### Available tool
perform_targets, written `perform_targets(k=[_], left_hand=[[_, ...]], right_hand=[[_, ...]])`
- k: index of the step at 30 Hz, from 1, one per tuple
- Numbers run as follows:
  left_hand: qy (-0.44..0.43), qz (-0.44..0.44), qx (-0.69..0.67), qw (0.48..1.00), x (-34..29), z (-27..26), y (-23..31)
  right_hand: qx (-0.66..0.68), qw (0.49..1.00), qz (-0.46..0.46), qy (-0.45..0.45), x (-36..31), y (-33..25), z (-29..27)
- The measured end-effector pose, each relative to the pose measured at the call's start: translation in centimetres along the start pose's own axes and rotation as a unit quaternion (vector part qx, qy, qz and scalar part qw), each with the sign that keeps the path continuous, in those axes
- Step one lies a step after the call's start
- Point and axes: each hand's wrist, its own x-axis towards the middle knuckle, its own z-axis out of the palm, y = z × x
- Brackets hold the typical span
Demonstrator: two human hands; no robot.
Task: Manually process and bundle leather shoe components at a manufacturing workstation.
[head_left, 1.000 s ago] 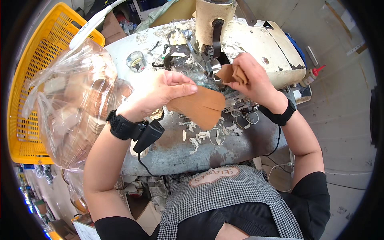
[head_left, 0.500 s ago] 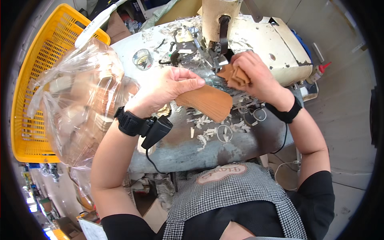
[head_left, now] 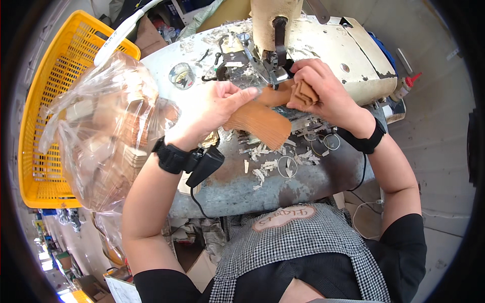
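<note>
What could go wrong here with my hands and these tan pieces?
The right hand, gripping bunched tan pieces, is close to the machine's metal foot, so it might get nipped if the machine runs. The left hand holds a fanned tan stack by one end, so pieces could slip loose. Pale scraps on the worktable could cling to the pieces.

The left hand (head_left: 212,105) holds a fanned stack of tan pieces (head_left: 261,125), and the right hand (head_left: 326,91) grips folded tan pieces (head_left: 304,95) near the cream machine (head_left: 264,30). Pale scraps (head_left: 259,174) litter the surface (head_left: 227,194), a yellow basket (head_left: 50,202) to its left.
</note>
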Motion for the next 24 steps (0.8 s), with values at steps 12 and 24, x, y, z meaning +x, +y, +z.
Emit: perform_targets(k=[12,24], left_hand=[[-0.065,-0.01,-0.157,0.985,0.1,-1.8,-2.3],[-0.115,0.034,-0.034,0.992,-0.3,-0.8,-0.1]], right_hand=[[0.018,0.997,0.076,0.013,-0.6,0.1,-1.3],[-0.029,0.997,0.047,-0.055,-0.9,0.7,-0.6]])
